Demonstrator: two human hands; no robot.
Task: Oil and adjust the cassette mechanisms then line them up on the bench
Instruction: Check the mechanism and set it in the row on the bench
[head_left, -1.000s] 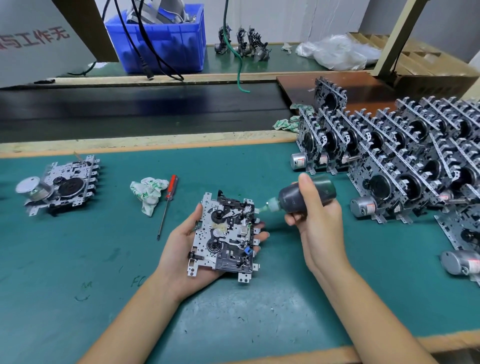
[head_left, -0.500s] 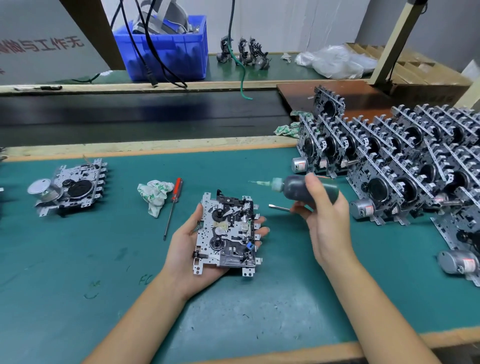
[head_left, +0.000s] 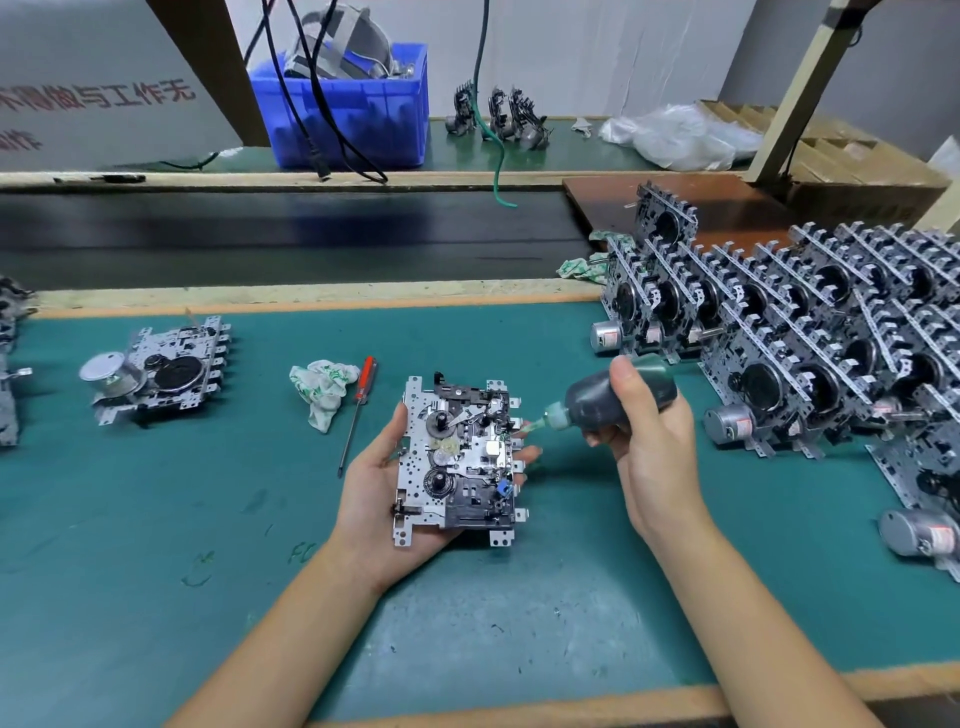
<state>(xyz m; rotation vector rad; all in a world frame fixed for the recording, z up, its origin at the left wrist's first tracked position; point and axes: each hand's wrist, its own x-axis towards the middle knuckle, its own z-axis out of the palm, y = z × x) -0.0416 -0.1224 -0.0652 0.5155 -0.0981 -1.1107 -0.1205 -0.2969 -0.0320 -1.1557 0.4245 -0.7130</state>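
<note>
My left hand (head_left: 371, 499) cradles a metal cassette mechanism (head_left: 460, 462) face up above the green bench mat, fingers curled round its edges. My right hand (head_left: 649, 436) grips a dark oil bottle (head_left: 608, 397); its pale green nozzle tip touches the mechanism's right edge near the top. Another mechanism (head_left: 156, 369) with a round silver motor lies flat at the left. Rows of upright mechanisms (head_left: 810, 343) stand packed together at the right.
A red-handled screwdriver (head_left: 358, 410) and a crumpled white-green rag (head_left: 322, 387) lie left of the held mechanism. A dark conveyor belt (head_left: 291, 234) runs behind the mat. A blue crate (head_left: 348, 114), cables and three more mechanisms sit on the far bench.
The oil bottle, lifted clear and pointing left half a second ago, has come back down so its nozzle meets the mechanism's right edge. My left hand keeps holding the mechanism in the same place.
</note>
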